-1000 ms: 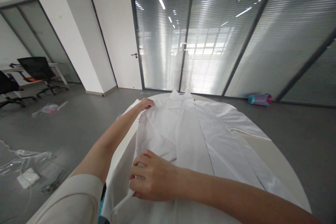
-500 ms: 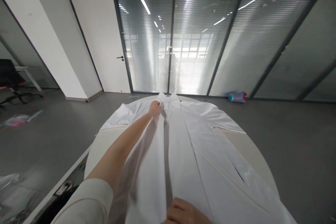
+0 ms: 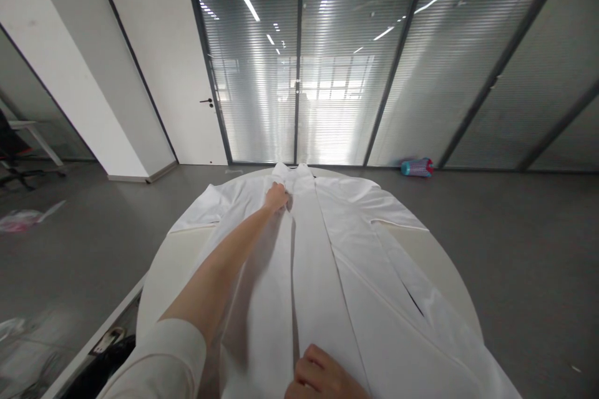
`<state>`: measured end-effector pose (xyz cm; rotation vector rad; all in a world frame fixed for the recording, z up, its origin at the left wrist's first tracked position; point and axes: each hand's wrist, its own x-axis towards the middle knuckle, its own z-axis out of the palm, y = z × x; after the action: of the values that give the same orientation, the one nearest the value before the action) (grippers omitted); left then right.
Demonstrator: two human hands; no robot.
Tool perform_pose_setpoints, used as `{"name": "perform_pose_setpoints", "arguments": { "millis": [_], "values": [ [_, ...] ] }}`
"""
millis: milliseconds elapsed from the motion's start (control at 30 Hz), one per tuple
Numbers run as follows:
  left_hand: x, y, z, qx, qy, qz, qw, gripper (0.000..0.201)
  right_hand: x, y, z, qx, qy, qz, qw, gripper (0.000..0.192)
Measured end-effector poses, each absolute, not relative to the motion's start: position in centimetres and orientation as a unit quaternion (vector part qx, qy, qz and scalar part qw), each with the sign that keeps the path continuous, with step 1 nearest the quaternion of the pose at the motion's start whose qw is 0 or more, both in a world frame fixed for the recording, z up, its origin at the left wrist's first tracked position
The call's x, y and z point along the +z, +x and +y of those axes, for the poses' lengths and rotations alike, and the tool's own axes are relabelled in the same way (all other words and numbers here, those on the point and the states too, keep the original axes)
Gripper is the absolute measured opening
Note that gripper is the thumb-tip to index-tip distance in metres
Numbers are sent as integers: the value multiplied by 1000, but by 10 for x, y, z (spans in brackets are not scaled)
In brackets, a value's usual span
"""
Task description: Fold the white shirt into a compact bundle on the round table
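Observation:
A long white coat (image 3: 337, 262) lies spread lengthwise over a round white table (image 3: 440, 262), collar at the far end. My left hand (image 3: 276, 197) reaches to the far end and pinches the left front panel near the collar. My right hand (image 3: 322, 377) rests at the bottom edge of the view, fingers curled on the near part of the same panel's edge. The left panel lies folded in toward the coat's middle line. Both sleeves stretch out to either side at the far end.
Glass partitions with blinds and a white door (image 3: 163, 68) stand behind the table. A teal and pink object (image 3: 416, 167) lies on the grey floor at the right. Plastic wrapping (image 3: 23, 219) lies on the floor at the left, near a desk and chair.
The left front panel, held out to the left a second ago, now lies drawn in to the coat's middle. My left hand moved to the collar; my right hand dropped to the frame's bottom edge.

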<state>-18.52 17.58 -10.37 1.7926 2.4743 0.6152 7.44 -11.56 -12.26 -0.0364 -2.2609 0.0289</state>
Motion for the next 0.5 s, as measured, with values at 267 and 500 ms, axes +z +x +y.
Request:
{"name": "perform_pose_setpoints", "arguments": {
  "millis": [267, 500],
  "values": [
    [-96, -206, 165, 195, 666, 720, 30, 17, -88, 36, -138, -40, 32, -937, 345, 7],
    [-91, -207, 137, 182, 715, 675, 29, 22, -46, -3, -178, -52, 36, -957, 283, 28]
  ]
}}
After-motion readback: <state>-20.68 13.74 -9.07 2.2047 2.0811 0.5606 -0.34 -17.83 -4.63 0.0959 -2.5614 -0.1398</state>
